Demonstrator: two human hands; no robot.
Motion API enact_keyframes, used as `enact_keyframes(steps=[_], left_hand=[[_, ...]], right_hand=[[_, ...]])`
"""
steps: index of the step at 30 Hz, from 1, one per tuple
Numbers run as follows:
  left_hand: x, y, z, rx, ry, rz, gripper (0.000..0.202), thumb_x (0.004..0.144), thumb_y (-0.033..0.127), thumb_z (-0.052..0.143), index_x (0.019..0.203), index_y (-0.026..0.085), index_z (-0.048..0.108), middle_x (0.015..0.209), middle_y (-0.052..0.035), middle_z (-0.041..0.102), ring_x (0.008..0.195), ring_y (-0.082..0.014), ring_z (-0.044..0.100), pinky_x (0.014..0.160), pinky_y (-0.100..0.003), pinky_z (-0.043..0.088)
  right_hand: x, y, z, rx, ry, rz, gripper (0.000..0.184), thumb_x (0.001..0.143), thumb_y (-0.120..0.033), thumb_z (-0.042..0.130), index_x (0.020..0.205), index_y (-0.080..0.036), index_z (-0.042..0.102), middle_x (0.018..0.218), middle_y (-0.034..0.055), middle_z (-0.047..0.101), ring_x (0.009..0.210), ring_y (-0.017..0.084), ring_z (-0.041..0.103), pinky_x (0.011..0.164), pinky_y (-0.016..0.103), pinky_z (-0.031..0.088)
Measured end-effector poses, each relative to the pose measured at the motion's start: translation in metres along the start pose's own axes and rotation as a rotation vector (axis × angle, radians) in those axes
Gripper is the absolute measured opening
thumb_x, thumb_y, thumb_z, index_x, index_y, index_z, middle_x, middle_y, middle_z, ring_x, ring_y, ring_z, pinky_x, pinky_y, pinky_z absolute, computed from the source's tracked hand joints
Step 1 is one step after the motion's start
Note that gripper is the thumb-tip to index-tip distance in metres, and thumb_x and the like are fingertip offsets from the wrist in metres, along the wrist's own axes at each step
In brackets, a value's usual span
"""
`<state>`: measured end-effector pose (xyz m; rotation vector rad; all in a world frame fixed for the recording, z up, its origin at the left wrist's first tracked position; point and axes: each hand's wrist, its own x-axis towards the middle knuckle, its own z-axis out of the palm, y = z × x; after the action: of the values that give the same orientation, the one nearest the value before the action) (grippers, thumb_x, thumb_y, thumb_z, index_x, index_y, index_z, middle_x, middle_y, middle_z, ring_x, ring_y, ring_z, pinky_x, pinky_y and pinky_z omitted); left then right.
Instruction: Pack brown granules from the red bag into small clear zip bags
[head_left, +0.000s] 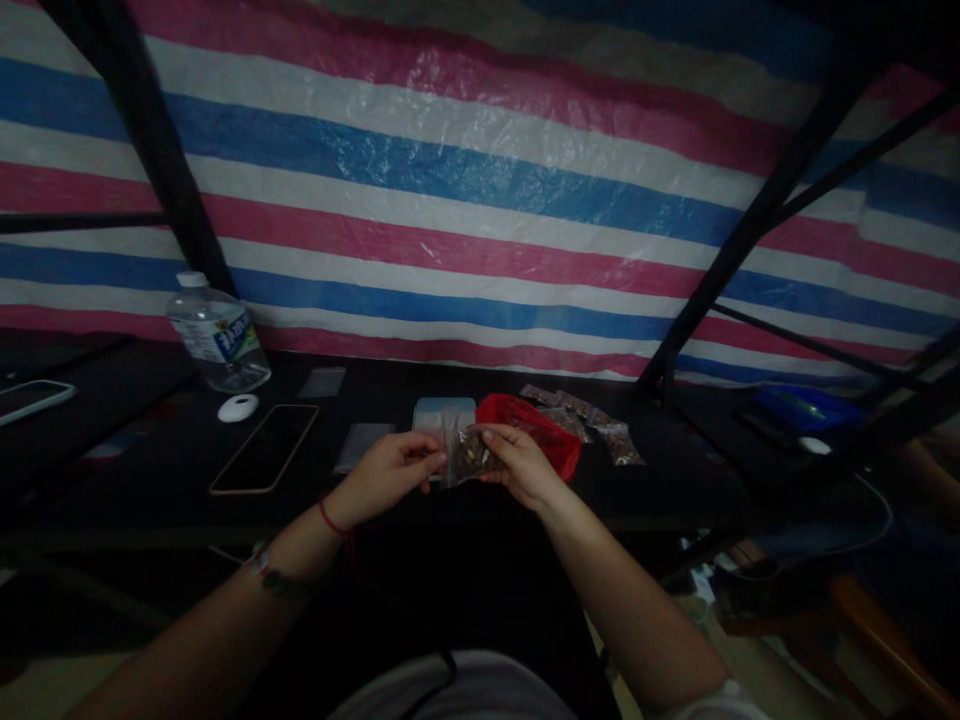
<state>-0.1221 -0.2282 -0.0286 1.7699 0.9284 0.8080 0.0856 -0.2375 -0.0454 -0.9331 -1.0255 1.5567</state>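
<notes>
Left hand (397,470), right hand (521,470) pinching packet (466,462) beside red bag (564,452); uneven pressing possibly leaving mouth (451,443) gaping, spilling brown bits (475,454).

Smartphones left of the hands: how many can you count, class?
2: a gold-edged smartphone nearer the left hand, and a pale-edged smartphone cut off at the left edge. Shadows could hide others.

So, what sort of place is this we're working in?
Probably a makeshift workstation: a striped plastic tarpaulin hangs as a wall behind dark frame posts, and small clear bags of brown pieces lie on the black table.
</notes>
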Motion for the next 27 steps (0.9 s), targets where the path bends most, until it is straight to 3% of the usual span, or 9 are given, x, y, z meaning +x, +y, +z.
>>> enact_keyframes(steps=[4, 10, 15, 18, 22, 27], left_hand=[[-0.002, 0.003, -0.002, -0.014, -0.061, -0.004, 0.031, 0.076, 0.046, 0.061, 0.072, 0.015, 0.062, 0.064, 0.0007, 0.059, 0.050, -0.0094, 0.053, 0.050, -0.021, 0.042], [-0.001, -0.001, -0.006, -0.121, -0.086, -0.018, 0.032, 0.076, 0.046, 0.062, 0.072, 0.015, 0.061, 0.066, 0.0009, 0.060, 0.047, -0.0073, 0.052, 0.049, -0.020, 0.041], [0.003, -0.006, -0.003, -0.225, -0.050, -0.095, 0.032, 0.074, 0.046, 0.064, 0.072, 0.014, 0.059, 0.065, 0.0000, 0.062, 0.048, -0.0075, 0.053, 0.044, -0.018, 0.036], [0.006, -0.007, 0.003, -0.241, -0.033, -0.114, 0.033, 0.075, 0.047, 0.062, 0.070, 0.015, 0.057, 0.064, -0.0011, 0.062, 0.048, -0.0079, 0.053, 0.044, -0.019, 0.036], [0.007, -0.012, 0.015, -0.215, -0.024, -0.107, 0.032, 0.073, 0.047, 0.064, 0.069, 0.015, 0.058, 0.061, 0.0006, 0.060, 0.050, -0.0090, 0.052, 0.049, -0.021, 0.041], [0.004, -0.017, 0.026, -0.210, -0.097, -0.083, 0.035, 0.073, 0.050, 0.064, 0.071, 0.015, 0.060, 0.060, 0.0002, 0.058, 0.053, -0.0098, 0.051, 0.051, -0.022, 0.040]], right_hand=[[0.001, 0.007, 0.002, 0.028, 0.002, 0.029, 0.041, 0.069, -0.048, 0.074, 0.095, -0.017, 0.067, 0.075, 0.0021, 0.066, 0.056, 0.011, 0.059, 0.045, 0.021, 0.049], [0.008, 0.004, -0.005, 0.145, 0.116, 0.029, 0.034, 0.069, -0.046, 0.073, 0.083, -0.017, 0.063, 0.071, 0.0019, 0.064, 0.058, 0.013, 0.057, 0.047, 0.022, 0.043], [0.011, 0.003, -0.011, -0.073, 0.310, -0.227, 0.029, 0.074, -0.047, 0.064, 0.080, -0.018, 0.061, 0.060, -0.0025, 0.053, 0.047, 0.009, 0.043, 0.042, 0.019, 0.028], [0.002, 0.000, -0.003, -0.416, 0.168, -0.359, 0.027, 0.078, -0.045, 0.061, 0.072, -0.018, 0.059, 0.060, -0.0031, 0.052, 0.050, 0.009, 0.042, 0.048, 0.021, 0.031], [-0.013, 0.000, 0.016, -0.841, -0.108, -0.354, 0.026, 0.074, -0.041, 0.068, 0.067, -0.017, 0.060, 0.061, -0.0024, 0.055, 0.057, 0.010, 0.047, 0.054, 0.021, 0.034], [-0.017, 0.004, 0.020, -0.974, -0.160, -0.291, 0.024, 0.071, -0.038, 0.071, 0.067, -0.016, 0.063, 0.062, -0.0017, 0.059, 0.058, 0.010, 0.050, 0.054, 0.021, 0.035]])
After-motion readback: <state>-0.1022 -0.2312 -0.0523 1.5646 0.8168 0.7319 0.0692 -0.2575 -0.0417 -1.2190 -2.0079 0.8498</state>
